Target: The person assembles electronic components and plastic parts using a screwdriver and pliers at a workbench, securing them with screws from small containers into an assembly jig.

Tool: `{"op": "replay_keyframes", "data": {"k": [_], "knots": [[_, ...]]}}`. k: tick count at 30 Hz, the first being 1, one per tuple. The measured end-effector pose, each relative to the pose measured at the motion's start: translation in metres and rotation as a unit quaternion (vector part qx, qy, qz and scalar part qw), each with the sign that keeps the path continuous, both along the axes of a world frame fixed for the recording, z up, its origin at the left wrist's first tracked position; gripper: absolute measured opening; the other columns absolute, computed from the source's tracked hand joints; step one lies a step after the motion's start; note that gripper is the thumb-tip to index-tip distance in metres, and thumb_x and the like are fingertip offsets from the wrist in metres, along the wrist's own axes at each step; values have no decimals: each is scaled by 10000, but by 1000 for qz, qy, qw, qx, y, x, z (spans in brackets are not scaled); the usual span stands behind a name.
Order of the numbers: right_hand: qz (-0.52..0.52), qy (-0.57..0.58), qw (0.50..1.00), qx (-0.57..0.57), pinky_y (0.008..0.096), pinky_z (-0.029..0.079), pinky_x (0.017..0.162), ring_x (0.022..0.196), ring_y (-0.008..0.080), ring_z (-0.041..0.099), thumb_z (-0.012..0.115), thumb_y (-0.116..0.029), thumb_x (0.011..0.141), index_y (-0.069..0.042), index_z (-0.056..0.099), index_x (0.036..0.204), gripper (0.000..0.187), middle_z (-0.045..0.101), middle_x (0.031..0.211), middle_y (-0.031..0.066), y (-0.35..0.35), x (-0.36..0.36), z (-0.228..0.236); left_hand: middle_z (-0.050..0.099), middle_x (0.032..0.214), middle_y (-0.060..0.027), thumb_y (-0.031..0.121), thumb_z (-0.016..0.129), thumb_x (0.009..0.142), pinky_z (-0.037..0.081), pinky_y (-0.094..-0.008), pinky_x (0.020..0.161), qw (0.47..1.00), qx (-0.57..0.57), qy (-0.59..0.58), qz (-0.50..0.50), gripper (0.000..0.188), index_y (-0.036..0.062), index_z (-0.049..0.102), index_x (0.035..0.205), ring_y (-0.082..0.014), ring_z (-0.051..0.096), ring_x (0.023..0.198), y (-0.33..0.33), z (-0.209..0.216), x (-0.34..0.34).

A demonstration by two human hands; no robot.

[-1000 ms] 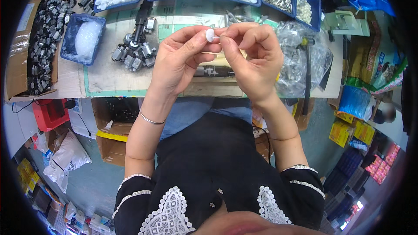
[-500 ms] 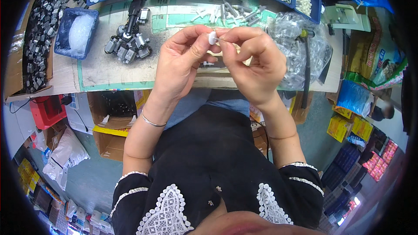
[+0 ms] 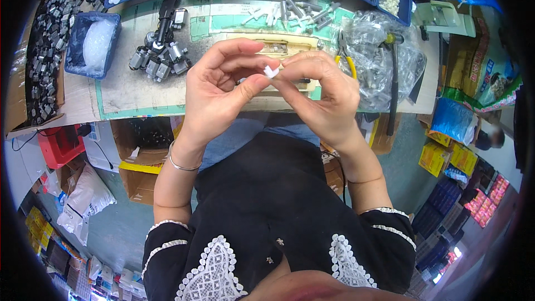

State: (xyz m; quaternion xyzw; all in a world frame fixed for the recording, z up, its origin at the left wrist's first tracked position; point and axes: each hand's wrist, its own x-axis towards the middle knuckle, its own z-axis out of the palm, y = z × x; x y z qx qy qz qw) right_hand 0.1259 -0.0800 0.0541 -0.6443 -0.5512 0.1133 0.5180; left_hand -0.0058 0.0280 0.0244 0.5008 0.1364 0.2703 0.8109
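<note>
white part: small, at the fingertips of both hands, above the desk; its full shape is hidden by the fingers.
right hand: thumb and index finger clamped on the white part from its right side; the other fingers are curled.
left hand: thumb tip at the white part, index finger raised apart from it; whether thumb and middle finger close on it cannot be told.
below the hands: a pale yellow fixture, partly covered.
beyond the fixture: loose grey pins, lying in several directions.
drop risk: the part is small and held by the tips only; a slack pinch could let it fall onto the fixture or off the desk edge.
tilt risk: uneven pressure between the two hands could turn the part askew.
mix-up risk: a dropped part could be lost among the pins or in the clear plastic bags.
snag risk: yellow-handled pliers lie close to the right hand; a wide sweep could knock them.
</note>
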Motion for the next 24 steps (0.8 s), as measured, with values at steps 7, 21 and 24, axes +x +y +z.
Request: {"op": "replay_keyframes", "data": {"k": [7,21,24], "knots": [[65,-152,986,-17,342,456,687,773,228,572,721,-33,671,-58,639,829,180,598,793,48,0,18,7,653,1017,-148,-64,608,823,493,-264,862,997,-16,51,-58,410,-13,460,1201,-149,614,965,5,4,-5],[88,-272,945,-160,341,411,756,743,213,531,671,-98,691,-72,592,740,97,534,716,32,-5,26,-30,538,827,-1,167,697,698,361,-314,618,717,661,202,89,245,99,664,931,-164,506,696,-15,-32,-16],[102,-270,939,-188,340,411,769,752,215,537,671,-99,695,-60,601,722,85,548,722,33,-3,26,-25,531,815,2,178,691,705,358,-309,611,690,687,207,89,261,96,660,950,-157,496,687,-18,-36,-17]]}}
